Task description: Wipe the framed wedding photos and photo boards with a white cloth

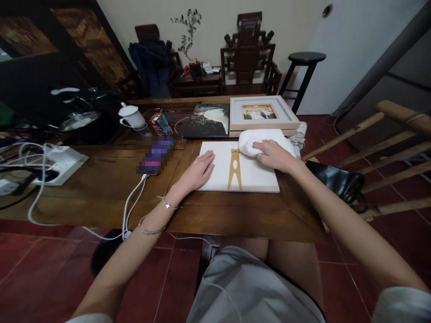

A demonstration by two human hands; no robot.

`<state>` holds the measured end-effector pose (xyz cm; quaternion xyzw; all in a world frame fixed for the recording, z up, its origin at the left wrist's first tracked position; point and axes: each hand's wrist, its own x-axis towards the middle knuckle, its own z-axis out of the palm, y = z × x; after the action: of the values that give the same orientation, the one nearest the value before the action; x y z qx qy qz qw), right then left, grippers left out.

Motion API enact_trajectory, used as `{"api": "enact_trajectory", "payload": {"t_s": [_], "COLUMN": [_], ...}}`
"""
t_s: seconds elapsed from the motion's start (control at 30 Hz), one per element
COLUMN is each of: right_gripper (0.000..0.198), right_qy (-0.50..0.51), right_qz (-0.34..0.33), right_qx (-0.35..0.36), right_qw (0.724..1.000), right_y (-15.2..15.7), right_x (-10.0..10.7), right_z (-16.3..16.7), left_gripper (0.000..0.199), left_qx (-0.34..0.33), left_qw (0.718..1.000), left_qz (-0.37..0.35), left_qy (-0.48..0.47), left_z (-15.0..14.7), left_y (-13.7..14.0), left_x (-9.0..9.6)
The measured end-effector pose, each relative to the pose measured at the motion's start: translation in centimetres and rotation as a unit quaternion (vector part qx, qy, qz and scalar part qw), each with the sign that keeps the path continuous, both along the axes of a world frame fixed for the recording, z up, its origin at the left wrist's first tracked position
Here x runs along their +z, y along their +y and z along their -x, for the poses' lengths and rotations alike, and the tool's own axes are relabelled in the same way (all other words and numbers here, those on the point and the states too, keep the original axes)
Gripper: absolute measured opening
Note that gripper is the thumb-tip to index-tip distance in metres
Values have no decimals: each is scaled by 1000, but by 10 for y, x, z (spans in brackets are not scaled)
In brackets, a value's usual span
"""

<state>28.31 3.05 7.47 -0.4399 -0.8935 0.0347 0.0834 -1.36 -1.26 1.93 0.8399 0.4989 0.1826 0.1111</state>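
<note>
A white panel (257,177) bearing a gold figure (235,156) is laid flat near the front edge of a wooden tabletop (215,213). At the panel's nine o'clock, the left hand (199,172) is spread palm-down on the surface, its grip released. At two o'clock, a bunched white cloth (248,138) is grasped by the right hand (272,154), its fingers curled into the folds. Beyond the panel, a dark picture (204,123) is seen at eleven o'clock and a pale-framed picture (259,112) at one. A phone (155,155), its screen blurred, is connected to a white cable (129,197) at nine; a lidded cup (133,118) is placed at ten.
</note>
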Motion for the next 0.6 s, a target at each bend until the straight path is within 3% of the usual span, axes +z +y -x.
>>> {"api": "enact_trajectory", "payload": {"t_s": [0.17,0.4,0.5,0.6], "right_gripper": [22,37,35,27], "right_qy": [8,29,34,36], "right_qz": [14,114,132,125], "right_qx": [26,82,85,76], "right_qw": [1000,990,987,989], "right_y": [-52,-137,-145,-130], "right_x": [-5,10,18,20], "right_z": [-8,-22,-23,-21], "left_gripper": [49,50,49,49], "left_qx": [1,3,2,4], "left_qw": [1000,1000,1000,1000], "left_qz": [4,5,4,4], "left_qy": [-6,6,1,-6], "left_z": [0,-2,-3,-2], "left_y": [0,0,-1,-1], "left_x": [-1,0,1,0]}}
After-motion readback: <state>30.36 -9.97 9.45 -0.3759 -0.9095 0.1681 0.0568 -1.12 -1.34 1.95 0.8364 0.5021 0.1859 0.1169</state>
